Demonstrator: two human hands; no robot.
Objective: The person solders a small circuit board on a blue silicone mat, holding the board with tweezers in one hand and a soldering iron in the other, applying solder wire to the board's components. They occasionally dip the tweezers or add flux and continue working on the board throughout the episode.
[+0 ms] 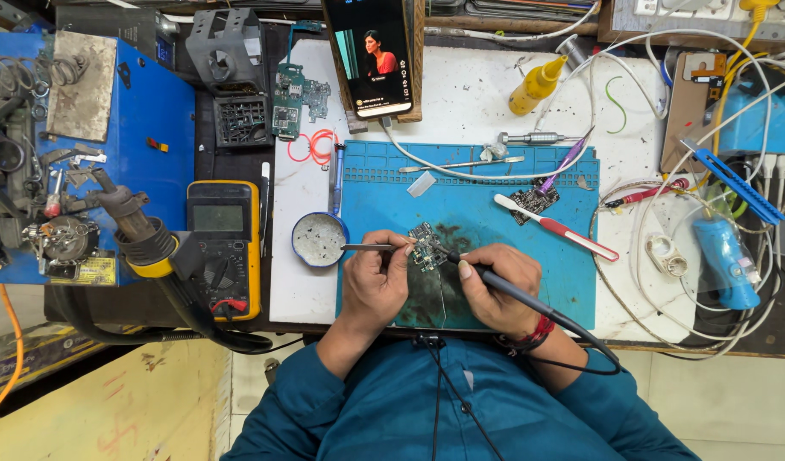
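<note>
Phone (377, 55): top centre, upright rectangle, lit screen with a figure in red on a dark ground | Multimeter (223, 248): left of the blue mat, yellow case, blank grey-green display | Label (83, 271): low on the blue machine, far left, yellow rectangle

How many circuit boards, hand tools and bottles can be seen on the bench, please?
Circuit boards: 3 (small board, dark board, green board)
Hand tools: 3 (tweezers, soldering iron, toothbrush)
Bottles: 1 (yellow bottle)
Total: 7
</note>
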